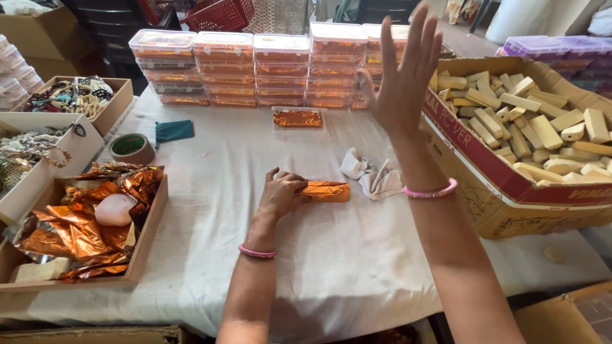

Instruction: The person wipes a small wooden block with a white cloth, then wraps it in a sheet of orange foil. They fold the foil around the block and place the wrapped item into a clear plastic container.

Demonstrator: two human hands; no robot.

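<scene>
Two hands over the surface (210, 210). Left hand (280, 193), grip curled onto one end of an orange foil-wrapped bar (326, 191) lying mid-surface. Right hand (401, 76) raised above the far edge, fingers spread wide, holding nothing. White cloth (373, 175) just beside the bar.

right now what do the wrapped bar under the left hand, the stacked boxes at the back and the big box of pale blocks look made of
Wrapped bar: shiny orange metallic foil, by its creased glints. Stacked boxes: clear plastic, glossy, orange contents showing through. Big box: matte brown corrugated cardboard with a red band. The pale blocks inside look like wood or soap; I cannot tell which.
</scene>
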